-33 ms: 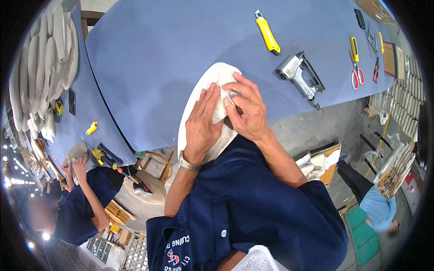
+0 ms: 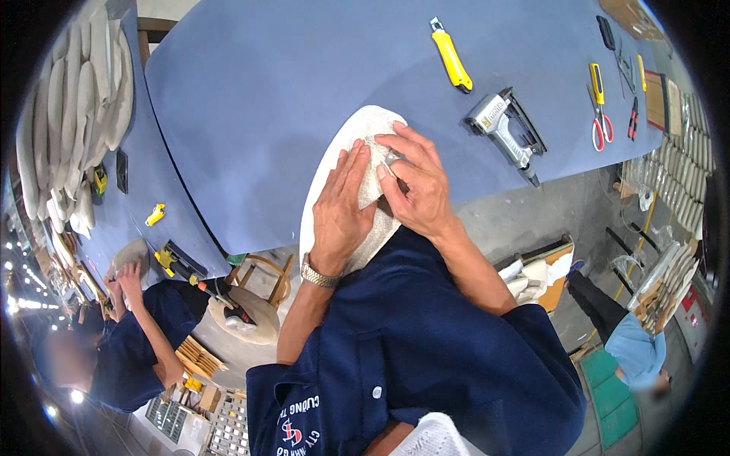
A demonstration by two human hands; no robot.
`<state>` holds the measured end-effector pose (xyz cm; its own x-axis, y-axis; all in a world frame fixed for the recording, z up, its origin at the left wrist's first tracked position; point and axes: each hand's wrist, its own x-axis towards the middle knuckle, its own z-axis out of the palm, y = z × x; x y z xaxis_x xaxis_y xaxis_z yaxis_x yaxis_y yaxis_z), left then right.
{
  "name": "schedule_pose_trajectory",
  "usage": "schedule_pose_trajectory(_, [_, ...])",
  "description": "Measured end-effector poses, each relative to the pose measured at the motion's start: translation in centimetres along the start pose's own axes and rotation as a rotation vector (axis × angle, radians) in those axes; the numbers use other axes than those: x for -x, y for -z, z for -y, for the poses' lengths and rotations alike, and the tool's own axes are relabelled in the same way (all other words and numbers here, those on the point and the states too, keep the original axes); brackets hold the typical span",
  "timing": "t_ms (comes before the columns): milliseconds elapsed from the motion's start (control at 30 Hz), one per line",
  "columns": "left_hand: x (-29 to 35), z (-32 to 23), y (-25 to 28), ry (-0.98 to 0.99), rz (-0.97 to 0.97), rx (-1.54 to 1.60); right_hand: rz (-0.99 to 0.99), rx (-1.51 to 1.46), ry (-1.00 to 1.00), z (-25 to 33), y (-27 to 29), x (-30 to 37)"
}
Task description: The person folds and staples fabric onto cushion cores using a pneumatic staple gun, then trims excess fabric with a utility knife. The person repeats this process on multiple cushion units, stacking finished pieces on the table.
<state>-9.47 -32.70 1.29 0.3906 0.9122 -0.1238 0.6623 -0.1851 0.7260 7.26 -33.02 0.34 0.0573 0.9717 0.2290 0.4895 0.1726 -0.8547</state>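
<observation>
A light beige, fabric-covered seat pad (image 2: 351,128) with a rounded end leans from my lap onto the near edge of the blue table. My left hand (image 2: 338,209) lies on it with fingers stretched out, pressing the cloth near a loose fabric flap (image 2: 370,190). Close beside those fingertips, my right hand (image 2: 420,186) pinches the flap's edge between thumb and fingers. A small greyish glint shows between the right fingers, too small to make out. My left wrist wears a metal watch (image 2: 319,275).
On the blue table (image 2: 251,114) lie a yellow utility knife (image 2: 452,59), a silver staple gun (image 2: 502,125) and red-handled scissors (image 2: 602,129). Stacked beige pads (image 2: 68,106) stand far left. A person (image 2: 152,327) at left handles another pad; someone in light blue (image 2: 635,342) is at right.
My hands and the pad stay almost still. At left, the other person's hands have shifted slightly on their pad.
</observation>
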Motion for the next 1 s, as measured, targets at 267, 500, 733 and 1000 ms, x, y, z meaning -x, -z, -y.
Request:
schedule_pose_trajectory(267, [-0.2, 0.7, -0.6, 0.017, -0.016, 0.002, 0.105, 0.056, 0.036, -0.1, 0.2, -1.5])
schedule_pose_trajectory(500, [-0.8, 0.1, 0.3, 0.008, 0.055, -0.040, 0.006, -0.077, -0.010, -0.9, -0.8, -0.5])
schedule_pose_trajectory(733, [-1.1, -0.3, 0.7, 0.007, 0.087, -0.049, -0.024, -0.061, -0.024, -1.0, -0.9, -0.1])
schedule_pose_trajectory(1000, [-1.2, -0.4, 0.7, 0.006, 0.091, -0.056, 0.027, 0.042, -0.054, -0.5, -0.2, -0.7])
